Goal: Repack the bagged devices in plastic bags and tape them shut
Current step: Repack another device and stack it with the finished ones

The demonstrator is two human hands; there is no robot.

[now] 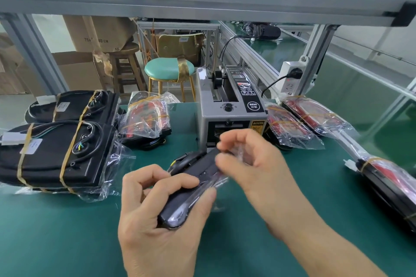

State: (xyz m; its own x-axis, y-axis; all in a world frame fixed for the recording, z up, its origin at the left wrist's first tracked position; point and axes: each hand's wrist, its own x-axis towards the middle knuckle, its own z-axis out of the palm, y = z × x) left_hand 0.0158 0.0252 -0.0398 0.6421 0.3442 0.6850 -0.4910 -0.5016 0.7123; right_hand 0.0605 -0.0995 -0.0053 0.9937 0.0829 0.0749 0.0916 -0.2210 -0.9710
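Note:
My left hand (157,213) grips a black device (193,184) in a clear plastic bag, held above the green table (56,238) at centre. Its far end with a short wire points toward the tape dispenser (229,114). My right hand (249,162) pinches the loose clear bag end (242,155) at the device's far end. Whether a strip of tape is between those fingers I cannot tell.
Two taped bagged black devices (56,155) lie stacked at the left, and red-faced bagged ones (146,119) sit behind. More bagged red devices (299,123) lie right of the dispenser, one (391,182) at the right edge. A wall socket (291,76) and aluminium frame stand behind.

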